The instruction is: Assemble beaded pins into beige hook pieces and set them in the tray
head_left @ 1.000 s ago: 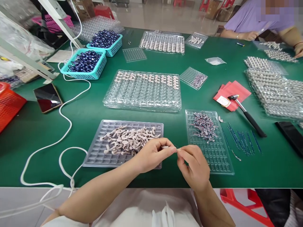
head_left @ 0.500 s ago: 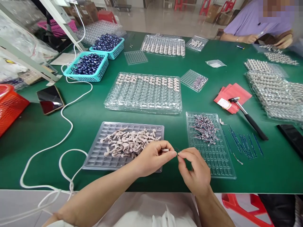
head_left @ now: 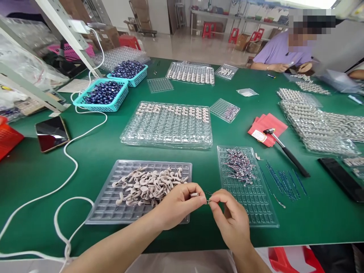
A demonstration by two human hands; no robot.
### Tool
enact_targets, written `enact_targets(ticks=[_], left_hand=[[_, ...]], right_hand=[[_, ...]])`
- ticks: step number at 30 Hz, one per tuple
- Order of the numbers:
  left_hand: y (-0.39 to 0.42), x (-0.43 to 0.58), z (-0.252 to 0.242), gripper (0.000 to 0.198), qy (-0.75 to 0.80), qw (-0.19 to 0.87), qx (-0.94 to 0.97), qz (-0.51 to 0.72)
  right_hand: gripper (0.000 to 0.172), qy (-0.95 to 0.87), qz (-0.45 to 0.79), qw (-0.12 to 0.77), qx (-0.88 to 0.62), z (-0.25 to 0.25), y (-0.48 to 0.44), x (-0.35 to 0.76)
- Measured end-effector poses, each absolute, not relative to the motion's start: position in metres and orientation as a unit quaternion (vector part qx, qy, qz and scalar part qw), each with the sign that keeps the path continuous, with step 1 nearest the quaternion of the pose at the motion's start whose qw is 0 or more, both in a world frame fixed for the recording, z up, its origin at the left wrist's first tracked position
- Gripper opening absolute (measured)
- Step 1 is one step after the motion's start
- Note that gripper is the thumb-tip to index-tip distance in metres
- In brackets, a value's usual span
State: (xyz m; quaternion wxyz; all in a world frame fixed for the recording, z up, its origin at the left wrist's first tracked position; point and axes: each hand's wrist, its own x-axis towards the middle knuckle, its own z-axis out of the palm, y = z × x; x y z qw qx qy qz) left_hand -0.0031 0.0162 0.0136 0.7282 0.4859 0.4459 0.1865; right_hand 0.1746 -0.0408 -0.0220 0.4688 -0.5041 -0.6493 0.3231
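My left hand (head_left: pixel 178 206) is closed in a pinch on a small pale pink plastic piece (head_left: pixel 194 195) just right of a clear tray (head_left: pixel 108 204) heaped with the same pale pieces (head_left: pixel 148 182). My right hand (head_left: pixel 231 222) pinches a thin wire part (head_left: pixel 208 194) and its fingertips meet those of the left hand. Just to the right lies a second clear tray (head_left: pixel 253 204) with a pile of small wired parts (head_left: pixel 239 167). Beyond both sits a large clear tray (head_left: pixel 167 131) with rows of pale pieces along its far side.
A white cable (head_left: pixel 68 151) loops across the green table's left side past a phone (head_left: pixel 51 133). Two teal baskets of dark blue beads (head_left: pixel 102 93) stand at the back left. A hammer (head_left: pixel 286 151), red sheets (head_left: pixel 265 127) and stacked trays (head_left: pixel 321 125) lie right. Another person (head_left: pixel 284 53) sits at the far right.
The camera has tilted up, so the table and both hands sit lower in the picture and more of the room shows. Both hands keep their pinch together.
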Motion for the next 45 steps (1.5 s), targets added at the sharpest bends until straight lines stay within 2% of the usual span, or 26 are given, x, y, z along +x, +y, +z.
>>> enact_targets(ticks=[6,21,32,38,45], left_hand=[[0.016,-0.002,0.014,0.031,0.439,0.731,0.482,0.202],[0.012,-0.002,0.008,0.031,0.409,0.743,0.476,0.234],[0.014,-0.004,0.008,0.037,0.417,0.73,0.481,0.249],[0.011,-0.008,0.002,0.04,0.368,0.774,0.451,0.25],[0.008,-0.004,0.002,0.035,0.397,0.688,0.549,0.261]], right_hand=[[0.008,-0.605,0.364,0.483,-0.518,-0.02,-0.041,0.176],[0.016,-0.535,0.456,0.504,-0.502,-0.019,-0.04,0.179],[0.007,-0.5,0.465,0.542,-0.49,-0.037,-0.045,0.189],[0.004,-0.483,0.451,0.562,-0.498,-0.04,-0.045,0.188],[0.009,-0.497,0.405,0.593,-0.487,-0.04,-0.044,0.188]])
